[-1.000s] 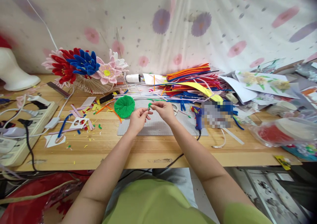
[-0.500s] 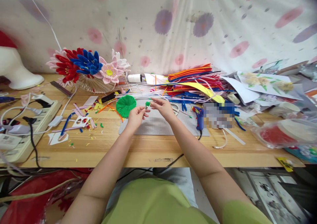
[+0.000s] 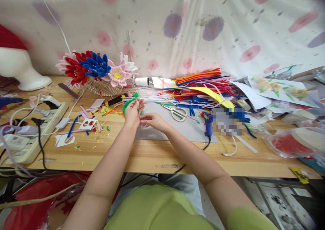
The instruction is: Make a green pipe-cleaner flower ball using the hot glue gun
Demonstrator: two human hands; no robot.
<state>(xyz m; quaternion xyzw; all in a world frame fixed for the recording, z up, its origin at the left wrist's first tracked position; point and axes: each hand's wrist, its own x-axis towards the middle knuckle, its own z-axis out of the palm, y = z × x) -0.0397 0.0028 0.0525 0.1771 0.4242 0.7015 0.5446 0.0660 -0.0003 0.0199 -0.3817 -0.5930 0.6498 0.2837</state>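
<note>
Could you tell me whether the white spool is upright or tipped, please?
Tipped: the white spool lies sideways, its dark end facing right.

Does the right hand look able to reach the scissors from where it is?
Probably yes. The scissors lie on the grey mat near the right hand, with nothing visible in between or covering their handles; it would likely just need to leave the left hand.

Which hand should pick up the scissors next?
Right hand, probably: the scissors lie nearer it, on its side, though it may be pinching something too. The left hand is farther off, holding the green-topped stem.
</note>
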